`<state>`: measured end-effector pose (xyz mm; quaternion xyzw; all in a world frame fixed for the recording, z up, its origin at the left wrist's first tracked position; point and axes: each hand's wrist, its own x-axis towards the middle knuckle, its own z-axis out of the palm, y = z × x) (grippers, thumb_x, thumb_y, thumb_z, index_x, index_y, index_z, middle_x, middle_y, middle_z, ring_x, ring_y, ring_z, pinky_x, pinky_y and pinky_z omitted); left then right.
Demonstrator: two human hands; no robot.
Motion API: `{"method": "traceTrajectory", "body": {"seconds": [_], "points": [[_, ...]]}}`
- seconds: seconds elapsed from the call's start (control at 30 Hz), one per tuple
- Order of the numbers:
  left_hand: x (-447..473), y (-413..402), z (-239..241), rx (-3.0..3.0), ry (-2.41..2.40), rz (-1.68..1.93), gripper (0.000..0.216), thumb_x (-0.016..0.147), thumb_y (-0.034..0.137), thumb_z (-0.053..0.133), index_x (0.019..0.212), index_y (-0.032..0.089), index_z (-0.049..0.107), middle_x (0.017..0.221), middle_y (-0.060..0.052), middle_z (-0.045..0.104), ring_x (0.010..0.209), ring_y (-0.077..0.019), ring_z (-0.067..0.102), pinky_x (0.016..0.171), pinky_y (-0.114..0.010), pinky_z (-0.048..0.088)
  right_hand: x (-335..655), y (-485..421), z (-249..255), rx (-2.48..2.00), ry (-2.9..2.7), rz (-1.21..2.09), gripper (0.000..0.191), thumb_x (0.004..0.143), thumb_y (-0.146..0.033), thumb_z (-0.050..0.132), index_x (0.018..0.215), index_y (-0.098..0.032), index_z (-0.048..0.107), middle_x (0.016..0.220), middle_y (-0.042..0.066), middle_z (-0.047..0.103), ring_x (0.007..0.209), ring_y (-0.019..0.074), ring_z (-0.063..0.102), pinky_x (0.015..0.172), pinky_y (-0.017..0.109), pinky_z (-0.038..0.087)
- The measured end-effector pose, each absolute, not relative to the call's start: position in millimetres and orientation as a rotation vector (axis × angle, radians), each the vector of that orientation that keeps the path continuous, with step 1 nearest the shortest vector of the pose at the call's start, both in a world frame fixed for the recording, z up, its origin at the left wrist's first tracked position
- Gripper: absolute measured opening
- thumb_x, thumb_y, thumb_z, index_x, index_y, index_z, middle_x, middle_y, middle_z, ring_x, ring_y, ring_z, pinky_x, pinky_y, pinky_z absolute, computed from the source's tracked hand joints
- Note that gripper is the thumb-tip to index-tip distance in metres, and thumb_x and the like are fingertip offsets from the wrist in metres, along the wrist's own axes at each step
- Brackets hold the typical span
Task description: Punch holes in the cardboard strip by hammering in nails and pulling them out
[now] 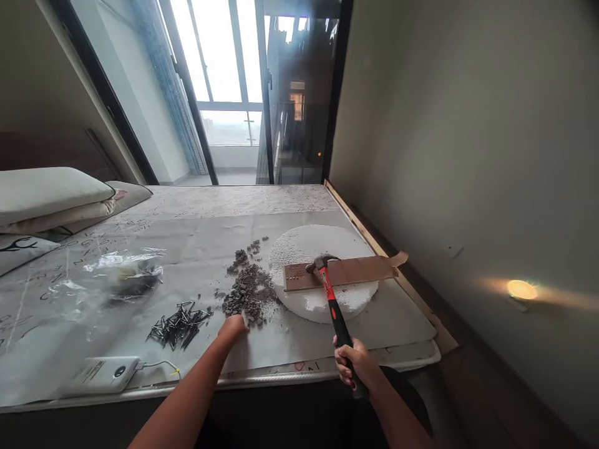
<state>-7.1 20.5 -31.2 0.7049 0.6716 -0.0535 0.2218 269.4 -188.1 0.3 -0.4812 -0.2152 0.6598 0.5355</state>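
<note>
My right hand point(356, 365) grips the black end of a red-handled hammer point(333, 305). The hammer's metal head rests on the left part of a brown wooden strip point(355, 271). That strip lies across a round white foam disc point(322, 274). My left hand point(233, 327) reaches to the near edge of a pile of small grey stones point(248, 290); its fingers are curled down at the pile, and I cannot make out what they hold. A heap of dark nails point(178, 324) lies just left of that hand.
Everything lies on a plastic-covered mattress point(140, 249). A clear plastic bag point(124, 277) sits at the left, a white power bank point(105, 373) with a cable near the front edge, pillows point(47, 196) at the far left. A wall with a lit lamp point(521, 289) stands at the right.
</note>
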Motion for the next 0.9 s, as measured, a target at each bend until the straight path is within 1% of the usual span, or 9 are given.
{"method": "traceTrajectory", "body": {"seconds": [0.1,0.17,0.23,0.3,0.37,0.47,0.53,0.73,0.9], "points": [[-7,24,-22,1.941,1.851,-0.215,0.014,0.057,0.013,0.055,0.045,0.015,0.048,0.051,-0.008,0.058,0.062,-0.0226,0.062,0.055,-0.027,0.044,271,-188,4,-1.133,-0.495,1.582,0.027,0.056,-0.026,0.051,0.079,-0.022,0.037,0.042,-0.014,0.038,0.027,0.0034,0.028,0.026,0.015,0.028],[-6,26,-12,1.872,1.814,-0.167,0.009,0.061,0.014,0.054,0.052,0.014,0.053,0.049,-0.005,0.057,0.053,-0.0181,0.059,0.05,-0.025,0.044,273,-188,6,-1.118,-0.486,1.593,0.027,0.056,-0.026,0.052,0.078,-0.022,0.037,0.042,-0.014,0.038,0.027,0.0036,0.028,0.025,0.016,0.028],[0,28,-1,1.755,1.74,0.025,0.005,0.065,0.016,0.054,0.065,0.013,0.058,0.049,-0.002,0.058,0.047,-0.0142,0.057,0.048,-0.023,0.044,274,-189,8,-1.104,-0.481,1.604,0.027,0.056,-0.026,0.052,0.078,-0.022,0.037,0.042,-0.014,0.039,0.027,0.0036,0.028,0.025,0.016,0.028],[16,29,11,1.653,1.607,0.306,0.015,0.068,0.021,0.055,0.078,0.012,0.062,0.054,-0.001,0.061,0.05,-0.0124,0.058,0.051,-0.022,0.046,275,-190,11,-1.097,-0.477,1.607,0.027,0.056,-0.026,0.052,0.078,-0.022,0.037,0.042,-0.014,0.039,0.028,0.0033,0.028,0.025,0.015,0.028],[40,30,21,1.582,1.444,0.544,0.024,0.071,0.028,0.055,0.086,0.013,0.064,0.061,-0.002,0.064,0.057,-0.0126,0.061,0.055,-0.022,0.047,276,-190,14,-1.094,-0.475,1.591,0.026,0.057,-0.026,0.051,0.079,-0.022,0.037,0.043,-0.014,0.038,0.028,0.0029,0.027,0.025,0.015,0.028],[87,32,31,1.603,1.29,0.758,0.032,0.07,0.039,0.057,0.084,0.012,0.067,0.061,-0.003,0.065,0.057,-0.0131,0.06,0.054,-0.023,0.046,277,-190,16,-1.094,-0.488,1.573,0.025,0.059,-0.027,0.052,0.079,-0.022,0.037,0.043,-0.014,0.038,0.028,0.0027,0.027,0.025,0.015,0.028],[118,35,33,1.678,1.282,0.849,0.032,0.07,0.041,0.057,0.079,0.013,0.068,0.06,-0.003,0.064,0.057,-0.0131,0.059,0.053,-0.022,0.043,279,-189,17,-1.106,-0.492,1.561,0.025,0.059,-0.027,0.052,0.079,-0.022,0.038,0.044,-0.014,0.037,0.028,0.0028,0.027,0.025,0.015,0.029],[172,49,24,1.879,1.304,0.927,0.021,0.073,0.033,0.057,0.074,0.017,0.071,0.075,-0.003,0.069,0.07,-0.0144,0.062,0.064,-0.023,0.045,286,-191,19,-1.121,-0.466,1.565,0.025,0.061,-0.027,0.052,0.08,-0.021,0.038,0.045,-0.014,0.037,0.028,0.0027,0.027,0.025,0.015,0.029],[180,56,10,2.026,1.365,0.891,0.019,0.077,0.031,0.057,0.08,0.019,0.072,0.081,-0.002,0.07,0.074,-0.0137,0.061,0.069,-0.023,0.044,291,-191,21,-1.129,-0.489,1.604,0.023,0.063,-0.028,0.052,0.08,-0.022,0.037,0.046,-0.014,0.037,0.03,0.003,0.027,0.027,0.015,0.03]]}}
